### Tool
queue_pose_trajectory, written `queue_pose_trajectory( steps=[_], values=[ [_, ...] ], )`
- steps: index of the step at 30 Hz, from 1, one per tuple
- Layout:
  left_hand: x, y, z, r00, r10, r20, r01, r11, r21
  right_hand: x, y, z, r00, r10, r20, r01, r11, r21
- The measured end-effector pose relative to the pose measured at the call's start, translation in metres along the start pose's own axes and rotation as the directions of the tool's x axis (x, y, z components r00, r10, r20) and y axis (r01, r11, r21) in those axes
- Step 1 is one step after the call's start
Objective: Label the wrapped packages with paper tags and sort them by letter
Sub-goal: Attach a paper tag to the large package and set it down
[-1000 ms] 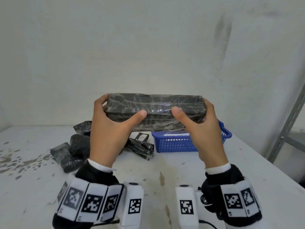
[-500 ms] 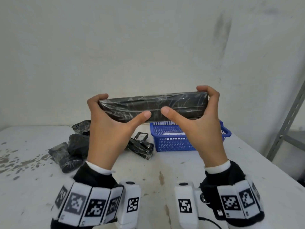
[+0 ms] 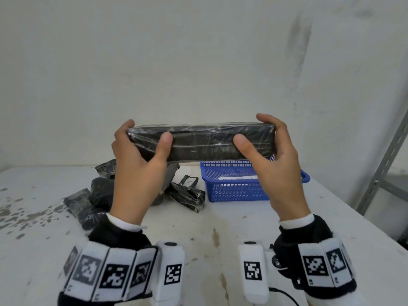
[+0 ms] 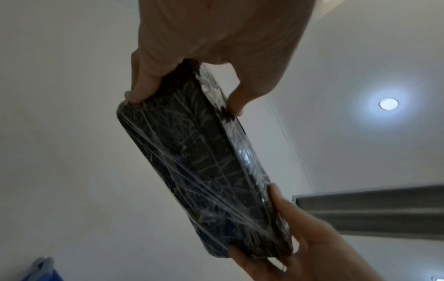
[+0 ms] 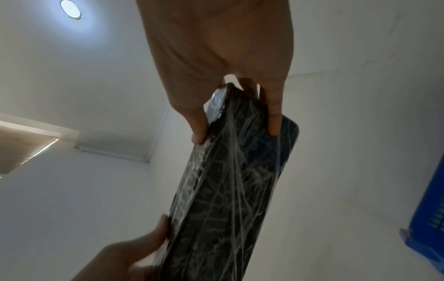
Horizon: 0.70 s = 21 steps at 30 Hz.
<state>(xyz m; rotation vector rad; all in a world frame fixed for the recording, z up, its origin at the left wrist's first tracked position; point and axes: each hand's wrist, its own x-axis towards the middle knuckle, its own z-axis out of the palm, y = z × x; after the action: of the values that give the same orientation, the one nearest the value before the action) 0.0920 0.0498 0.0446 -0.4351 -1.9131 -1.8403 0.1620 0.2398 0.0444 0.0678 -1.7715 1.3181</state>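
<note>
A long flat package [image 3: 202, 142] wrapped in black film and clear stretch wrap is held level in the air above the table. My left hand [image 3: 141, 151] grips its left end, thumb on the near face and fingers behind. My right hand [image 3: 265, 146] grips the right end the same way. The left wrist view shows the package [image 4: 204, 171] lengthwise against the ceiling, and the right wrist view shows the same package [image 5: 228, 190]. No paper tag shows on it. Several smaller black wrapped packages [image 3: 187, 196] lie on the table behind my left hand.
A blue plastic basket [image 3: 234, 188] with a white sheet inside stands at the back right of the white, stained table [image 3: 198, 239]. A small tag-like card [image 3: 189, 181] lies by the packages. A grey metal shelf post [image 3: 384, 164] rises at the right. The wall is close behind.
Both hands have turned the package and raised it slightly, so its narrow long side now faces me. The thumbs have shifted along the near face.
</note>
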Motion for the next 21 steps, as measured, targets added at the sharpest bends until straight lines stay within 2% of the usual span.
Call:
queue_pose_trajectory(
  steps=[3, 9, 15, 21],
  values=[
    [0.003, -0.003, -0.003, 1.0, -0.008, -0.004, 0.008, 1.0, -0.007, 0.002, 0.003, -0.003, 1.0, 0.008, 0.027, -0.009, 1.0, 0.022],
    [0.005, -0.006, -0.009, 0.997, -0.062, -0.046, 0.055, 0.988, -0.141, 0.004, 0.005, -0.013, 0.996, 0.065, 0.065, -0.072, 0.992, 0.105],
    [0.005, -0.005, -0.009, 0.997, -0.067, -0.035, 0.058, 0.976, -0.211, 0.003, 0.002, -0.012, 0.996, 0.082, 0.027, -0.084, 0.99, 0.11],
    [-0.002, 0.002, -0.004, 0.999, 0.009, -0.046, -0.015, 0.993, -0.121, 0.0, 0.0, -0.004, 1.0, 0.015, -0.006, -0.015, 0.999, 0.037]
  ],
)
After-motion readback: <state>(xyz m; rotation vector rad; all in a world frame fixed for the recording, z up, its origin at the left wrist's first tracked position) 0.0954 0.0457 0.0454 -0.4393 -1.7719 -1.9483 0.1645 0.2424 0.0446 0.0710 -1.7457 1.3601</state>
